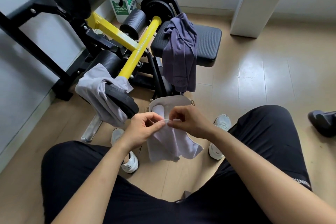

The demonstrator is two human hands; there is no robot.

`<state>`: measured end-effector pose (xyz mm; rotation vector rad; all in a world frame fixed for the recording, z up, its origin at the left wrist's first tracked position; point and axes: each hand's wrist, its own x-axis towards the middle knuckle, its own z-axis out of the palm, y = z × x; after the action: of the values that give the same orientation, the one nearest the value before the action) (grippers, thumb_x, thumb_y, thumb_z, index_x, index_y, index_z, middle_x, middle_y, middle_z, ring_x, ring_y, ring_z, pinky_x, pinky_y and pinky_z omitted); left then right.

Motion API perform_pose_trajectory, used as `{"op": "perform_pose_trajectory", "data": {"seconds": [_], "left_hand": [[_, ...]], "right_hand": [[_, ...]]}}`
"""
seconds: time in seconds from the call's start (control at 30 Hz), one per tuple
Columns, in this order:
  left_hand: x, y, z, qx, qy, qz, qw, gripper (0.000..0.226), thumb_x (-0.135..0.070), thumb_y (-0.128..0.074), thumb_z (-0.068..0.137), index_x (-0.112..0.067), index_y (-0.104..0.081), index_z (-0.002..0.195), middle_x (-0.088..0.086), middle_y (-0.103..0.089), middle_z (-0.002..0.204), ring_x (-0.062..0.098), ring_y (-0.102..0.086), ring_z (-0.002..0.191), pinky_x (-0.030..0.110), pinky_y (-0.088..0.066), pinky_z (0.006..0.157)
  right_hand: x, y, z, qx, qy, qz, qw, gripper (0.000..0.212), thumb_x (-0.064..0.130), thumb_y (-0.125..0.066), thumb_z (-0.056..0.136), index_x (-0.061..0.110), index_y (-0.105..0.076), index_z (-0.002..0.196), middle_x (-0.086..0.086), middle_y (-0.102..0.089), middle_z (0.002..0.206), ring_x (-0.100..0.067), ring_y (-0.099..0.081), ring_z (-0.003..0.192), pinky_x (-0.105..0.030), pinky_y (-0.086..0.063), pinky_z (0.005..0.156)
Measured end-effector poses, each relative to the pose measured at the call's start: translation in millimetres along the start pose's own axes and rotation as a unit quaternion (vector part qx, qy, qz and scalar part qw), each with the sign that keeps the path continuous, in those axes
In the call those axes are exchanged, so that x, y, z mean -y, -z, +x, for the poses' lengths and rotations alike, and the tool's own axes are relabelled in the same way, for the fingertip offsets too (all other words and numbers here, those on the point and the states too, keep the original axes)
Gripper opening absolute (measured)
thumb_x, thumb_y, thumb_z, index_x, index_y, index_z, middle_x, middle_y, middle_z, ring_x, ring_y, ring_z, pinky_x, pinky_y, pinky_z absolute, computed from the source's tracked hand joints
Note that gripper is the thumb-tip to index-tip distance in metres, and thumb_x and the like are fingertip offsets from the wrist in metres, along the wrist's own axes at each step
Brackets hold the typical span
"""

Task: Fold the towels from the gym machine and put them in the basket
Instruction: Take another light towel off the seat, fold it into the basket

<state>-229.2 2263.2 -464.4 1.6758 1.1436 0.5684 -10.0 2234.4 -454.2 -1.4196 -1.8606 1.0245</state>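
A pale lilac towel (pixel 171 143) hangs between my knees. My left hand (pixel 143 129) and my right hand (pixel 189 122) both pinch its top edge, close together. Just beyond my hands stands a light fabric basket (pixel 169 101) on the floor, with a white folded cloth (pixel 160 110) inside it. A grey towel (pixel 101 89) is draped over a weight plate on the gym machine (pixel 138 49) at the left. A dark purple towel (pixel 181 54) hangs over the front of the machine's black seat pad.
The black and yellow machine fills the upper left, with foam rollers and a weight plate (pixel 123 100) near my left hand. My white shoes (pixel 129 162) flank the hanging towel. A white appliance (pixel 254 5) stands at the back right; a dark shoe (pixel 321 122) lies at the right edge.
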Motion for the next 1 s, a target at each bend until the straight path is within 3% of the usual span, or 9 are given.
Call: {"op": "perform_pose_trajectory", "data": {"seconds": [0.17, 0.33, 0.43, 0.53, 0.63, 0.8, 0.9, 1.0], "left_hand": [[6.8, 1.1, -3.2, -0.085, -0.065, 0.169, 0.980, 0.005, -0.022, -0.078, 0.081, -0.026, -0.080, 0.083, -0.013, -0.073, 0.068, 0.006, -0.069, 0.065, 0.032, -0.057, 0.062], [10.4, 8.2, -0.9, -0.128, -0.089, 0.225, 0.962, 0.019, -0.024, -0.066, 0.074, -0.027, -0.081, 0.086, -0.014, -0.074, 0.068, 0.004, -0.070, 0.064, 0.031, -0.058, 0.060], [13.2, 11.6, -0.7, -0.131, -0.085, 0.231, 0.960, 0.025, -0.014, -0.071, 0.076, -0.028, -0.082, 0.092, -0.013, -0.075, 0.071, 0.004, -0.070, 0.064, 0.026, -0.058, 0.061], [18.4, 14.6, 0.2, -0.123, -0.073, 0.231, 0.962, 0.028, -0.010, -0.073, 0.078, -0.029, -0.083, 0.096, -0.015, -0.076, 0.075, 0.003, -0.070, 0.068, 0.019, -0.053, 0.062], [21.4, 15.7, 0.5, -0.105, -0.064, 0.220, 0.968, 0.028, -0.010, -0.071, 0.081, -0.029, -0.082, 0.099, -0.016, -0.076, 0.078, 0.003, -0.071, 0.072, 0.020, -0.056, 0.065], [22.5, 16.2, 2.0, -0.099, -0.040, 0.207, 0.972, 0.022, -0.017, -0.066, 0.087, -0.028, -0.082, 0.097, -0.022, -0.068, 0.068, -0.001, -0.062, 0.061, 0.021, -0.047, 0.060], [25.2, 18.4, 2.9, -0.099, -0.024, 0.182, 0.978, 0.020, -0.022, -0.066, 0.090, -0.033, -0.081, 0.095, -0.021, -0.071, 0.070, 0.001, -0.064, 0.065, 0.027, -0.052, 0.064], [19.3, 17.8, 5.1, -0.090, -0.005, 0.099, 0.991, 0.025, -0.014, -0.069, 0.095, -0.038, -0.075, 0.091, -0.023, -0.073, 0.077, -0.002, -0.067, 0.073, 0.018, -0.051, 0.067]], "right_hand": [[3.2, 12.1, -6.2, -0.012, 0.006, 0.008, 1.000, 0.015, 0.020, -0.075, 0.089, 0.023, -0.063, 0.081, 0.014, -0.055, 0.069, -0.003, -0.046, 0.064, -0.013, -0.037, 0.059], [-0.7, 20.9, -8.4, -0.063, -0.005, 0.023, 0.998, 0.010, 0.015, -0.075, 0.089, 0.017, -0.066, 0.084, 0.011, -0.058, 0.069, -0.002, -0.048, 0.063, -0.012, -0.038, 0.059], [-6.0, 30.1, -8.4, -0.106, -0.006, 0.050, 0.993, 0.011, 0.014, -0.073, 0.091, 0.017, -0.065, 0.085, 0.011, -0.058, 0.071, -0.001, -0.049, 0.063, -0.012, -0.039, 0.060], [-13.3, 40.1, -9.5, -0.144, -0.021, 0.093, 0.985, 0.007, 0.018, -0.073, 0.092, 0.016, -0.068, 0.087, 0.000, -0.064, 0.077, -0.011, -0.055, 0.072, -0.025, -0.045, 0.064], [-21.3, 48.7, -8.2, -0.198, -0.052, 0.120, 0.971, 0.007, 0.018, -0.072, 0.092, 0.017, -0.068, 0.086, -0.004, -0.062, 0.078, -0.012, -0.053, 0.073, -0.028, -0.046, 0.065], [-34.0, 60.9, -3.9, -0.304, -0.106, 0.158, 0.933, 0.008, 0.017, -0.072, 0.092, 0.013, -0.069, 0.087, 0.001, -0.061, 0.079, -0.012, -0.053, 0.074, -0.031, -0.047, 0.068], [-39.9, 66.6, -2.5, -0.353, -0.134, 0.162, 0.912, 0.008, 0.018, -0.072, 0.092, 0.012, -0.068, 0.087, 0.005, -0.060, 0.077, -0.012, -0.053, 0.073, -0.030, -0.048, 0.067], [-48.5, 68.3, -0.4, -0.400, -0.173, 0.165, 0.885, 0.009, 0.017, -0.071, 0.091, 0.015, -0.066, 0.084, 0.005, -0.056, 0.072, -0.013, -0.051, 0.069, -0.035, -0.048, 0.066]]}}
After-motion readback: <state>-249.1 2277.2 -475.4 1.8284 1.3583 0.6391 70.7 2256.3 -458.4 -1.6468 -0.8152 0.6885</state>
